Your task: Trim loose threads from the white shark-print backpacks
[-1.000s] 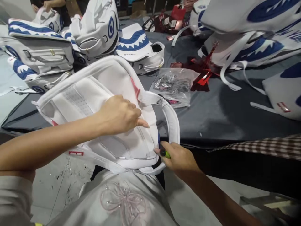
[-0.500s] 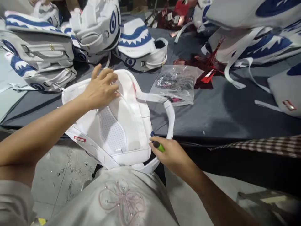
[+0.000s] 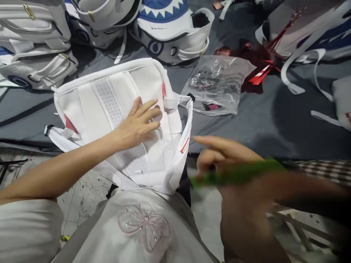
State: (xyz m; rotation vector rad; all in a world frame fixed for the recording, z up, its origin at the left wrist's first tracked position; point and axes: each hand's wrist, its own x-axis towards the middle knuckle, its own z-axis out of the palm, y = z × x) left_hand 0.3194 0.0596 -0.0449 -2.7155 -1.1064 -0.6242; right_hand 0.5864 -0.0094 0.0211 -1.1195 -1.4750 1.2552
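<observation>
A white backpack [image 3: 95, 106] leans with its padded back panel facing up, its lower end against my lap. My left hand [image 3: 139, 126] lies on that panel with the fingers spread. Off the bag's right side, my right hand [image 3: 233, 150] is closed round a slim green tool [image 3: 249, 170]. Motion smears the tool, so its kind is not clear. Close to this hand runs the right shoulder strap [image 3: 179, 160], with a small red label on it. The left strap [image 3: 61, 140] hangs over the opposite side.
Several white and blue backpacks [image 3: 170, 33] stand stacked at the back. A clear plastic bag [image 3: 216, 84] lies beyond my right hand, beside shiny red foil [image 3: 257, 75]. More white straps [image 3: 296, 73] hang at the right. The dark table's front edge [image 3: 214, 155] crosses the view.
My right hand has moved right, away from the bag's edge, with the green tool. My left hand has shifted right and down across the back panel. The right strap now lies closer to the bag.
</observation>
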